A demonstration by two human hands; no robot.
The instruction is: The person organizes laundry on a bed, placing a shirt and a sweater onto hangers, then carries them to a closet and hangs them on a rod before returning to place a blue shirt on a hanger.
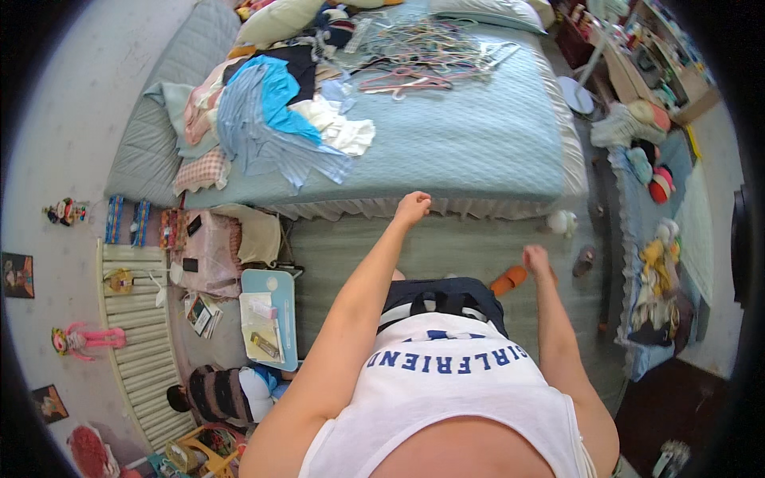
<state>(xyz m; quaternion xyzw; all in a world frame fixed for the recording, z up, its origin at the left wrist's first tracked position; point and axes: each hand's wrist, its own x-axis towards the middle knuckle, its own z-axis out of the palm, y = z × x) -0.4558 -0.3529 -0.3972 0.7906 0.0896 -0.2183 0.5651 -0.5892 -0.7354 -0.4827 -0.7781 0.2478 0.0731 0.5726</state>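
Note:
My left hand [413, 208] is raised near the bed's front edge, fingers curled, with nothing seen in it. My right hand [536, 258] hangs over the floor at my right side, blurred; its fingers look curled, but their hold cannot be made out. Ahead lies a bed with a light blue quilted cover [466, 143]. On its left part is a heap of clothes, with a bright blue garment [278, 98], a blue striped garment [245, 113] and a white garment [343, 128]. Many clothes hangers [424, 51] lie piled farther back, a pink hanger [406, 80] nearest me.
An orange slipper [508, 281] lies on the floor by my right hand. A small light blue table [287, 316], a chair [260, 236] and a radiator [140, 334] stand at left. Soft toys [660, 185] lie on a blue-covered surface at right, near a fan base [575, 95].

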